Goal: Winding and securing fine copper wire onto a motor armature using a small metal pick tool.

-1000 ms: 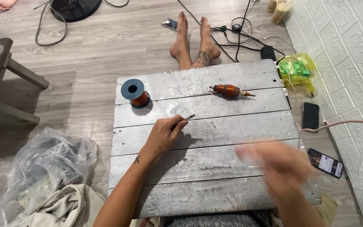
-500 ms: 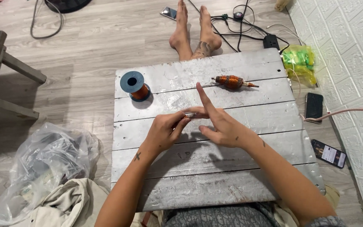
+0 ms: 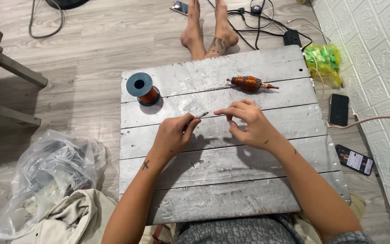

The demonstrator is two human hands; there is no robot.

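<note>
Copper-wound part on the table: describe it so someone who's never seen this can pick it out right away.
Start at the grey plank table in the middle of the floor. On its far half, beyond the right hand, lies the copper-wound part on its side: a spindle-shaped lump with a thin shaft poking out of its end. Unlike the wire spool at the far left corner, it has no blue flange.

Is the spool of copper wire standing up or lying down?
Standing up: the spool rests on one flat end on the table, blue top facing up.
</note>
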